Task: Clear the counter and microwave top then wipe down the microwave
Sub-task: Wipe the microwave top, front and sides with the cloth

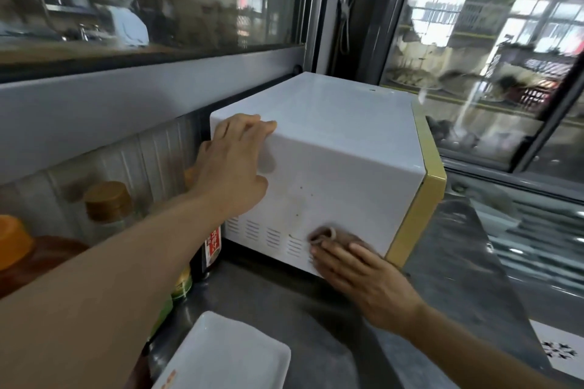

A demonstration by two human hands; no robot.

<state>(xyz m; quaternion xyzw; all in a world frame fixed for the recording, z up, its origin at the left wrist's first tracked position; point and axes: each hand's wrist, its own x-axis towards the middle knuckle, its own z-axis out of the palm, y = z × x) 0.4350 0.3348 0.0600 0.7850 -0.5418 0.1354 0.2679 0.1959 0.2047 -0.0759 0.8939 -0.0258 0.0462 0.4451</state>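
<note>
While the white microwave (328,148) sat on the dark counter (448,265) in the corner under the windows, its bare top faced up and its vented side panel faced the camera, with the yellow-trimmed front turned to the right. A few small specks and a faint streak marked that side panel above the rows of vent slots.

Low on the panel, near the front corner, a brownish cloth (328,235) lay bunched against the metal. The right hand (360,278) pressed it there with straight fingers held close together, the cloth's rolled edge sticking out above the fingertips. The left hand (234,164) was planted on the rear upper corner of the casing, fingers slightly spread and bent over the top edge, thumb flat on the side panel.

Just beside the microwave, to the left against the ribbed wall, stood a dark bottle with a red label (212,246), a small green-and-gold tin (182,286), a clear bottle with a brown cap (109,208) and a bottle with an orange cap (12,243). A white rectangular dish (227,354) lay on the counter nearest the camera. At the far right edge lay a white tile with a black pattern (557,349).
</note>
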